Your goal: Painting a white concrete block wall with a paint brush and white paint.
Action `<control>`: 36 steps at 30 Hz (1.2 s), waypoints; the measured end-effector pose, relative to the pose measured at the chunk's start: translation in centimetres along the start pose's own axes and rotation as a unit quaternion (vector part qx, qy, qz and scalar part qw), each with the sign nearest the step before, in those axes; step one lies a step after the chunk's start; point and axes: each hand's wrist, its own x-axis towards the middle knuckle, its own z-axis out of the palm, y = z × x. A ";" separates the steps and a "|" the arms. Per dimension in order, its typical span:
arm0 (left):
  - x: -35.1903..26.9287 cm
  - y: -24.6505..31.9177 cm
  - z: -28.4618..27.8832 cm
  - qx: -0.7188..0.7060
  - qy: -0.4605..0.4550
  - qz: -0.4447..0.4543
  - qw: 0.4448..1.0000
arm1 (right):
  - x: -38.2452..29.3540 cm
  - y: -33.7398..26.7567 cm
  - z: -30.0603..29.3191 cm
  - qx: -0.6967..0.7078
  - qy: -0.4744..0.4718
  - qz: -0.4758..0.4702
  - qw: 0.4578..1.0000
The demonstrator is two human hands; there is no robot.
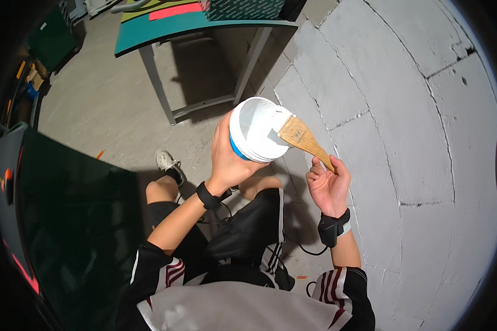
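Note:
My left hand point(232, 159) is wrapped around a white plastic tub point(237, 145) with a blue band, tilted so its mouth faces up toward me. White paint point(261, 138) coats much of the inside. Between the thumb and fingers of my right hand point(329, 184) is the handle end of a flat wooden-handled paintbrush point(301, 135). Its white-coated bristles point(281, 118) lie at the tub's right rim; I cannot tell whether they touch it. The brush handle bears a small printed mark.
A white-painted block wall point(381, 157) with cracked joints rises close on my right. Ahead stands a teal-topped workbench point(165, 31) with grey metal legs, carrying a green patterned box point(244, 9). A dark green cabinet point(78, 215) is at my left. Black cables point(310, 251) hang near my legs.

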 end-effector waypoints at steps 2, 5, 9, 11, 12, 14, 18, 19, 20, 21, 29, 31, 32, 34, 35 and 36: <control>2.2 -2.0 1.3 -0.006 -0.003 -0.015 1.000 | 2.4 -0.2 0.6 -0.002 0.004 -0.035 0.999; 5.2 -5.9 3.5 -0.007 -0.015 -0.036 0.999 | 7.3 -0.9 1.5 -0.012 0.010 -0.099 0.995; 7.8 -11.5 5.3 -0.008 -0.025 -0.066 0.997 | 16.5 -2.1 3.9 -0.137 0.014 -0.266 0.954; 8.0 -14.2 4.6 -0.095 -0.049 -0.082 0.991 | 22.0 -3.1 4.9 -0.385 -0.017 -0.411 0.826; 8.0 -15.2 3.7 -0.079 -0.046 -0.070 0.993 | 24.5 -3.4 5.8 -0.494 -0.026 -0.477 0.727; 6.8 -17.8 3.3 -0.133 -0.032 -0.106 0.985 | 28.6 -3.0 8.1 -0.645 -0.055 -0.563 0.515; 5.8 -21.4 1.3 -0.120 -0.042 -0.107 0.986 | 34.5 -3.5 9.8 -0.819 -0.098 -0.535 0.181; 5.8 -21.9 0.8 -0.092 -0.066 -0.097 0.989 | 35.1 -3.9 9.7 -0.823 -0.094 -0.531 0.178; 5.8 -22.2 0.4 -0.069 -0.092 -0.081 0.990 | 35.5 -4.4 9.6 -0.839 -0.081 -0.520 0.136; 5.3 -22.6 -0.3 -0.062 -0.093 -0.082 0.990 | 36.0 -4.1 9.6 -0.848 -0.075 -0.514 0.103; 3.5 -21.8 -1.2 -0.187 -0.094 -0.103 0.972 | 31.7 -2.5 10.5 -0.900 -0.054 -0.424 0.085; 3.0 -21.7 -1.1 -0.182 -0.103 -0.094 0.973 | 34.5 -2.4 12.0 -0.860 -0.116 -0.491 0.074; 2.9 -21.6 -1.1 -0.169 -0.114 -0.088 0.975 | 36.1 -2.7 12.4 -0.863 -0.107 -0.492 0.045; 2.7 -21.6 -1.2 -0.171 -0.114 -0.084 0.975 | 38.2 -3.7 12.3 -0.875 -0.078 -0.477 0.004; 2.6 -21.7 -1.4 -0.171 -0.114 -0.081 0.975 | 37.7 -4.5 12.0 -0.875 -0.065 -0.480 0.001; 2.6 -21.7 -2.2 -0.164 -0.113 -0.082 0.977 | 36.7 -4.3 12.0 -0.879 -0.077 -0.471 -0.001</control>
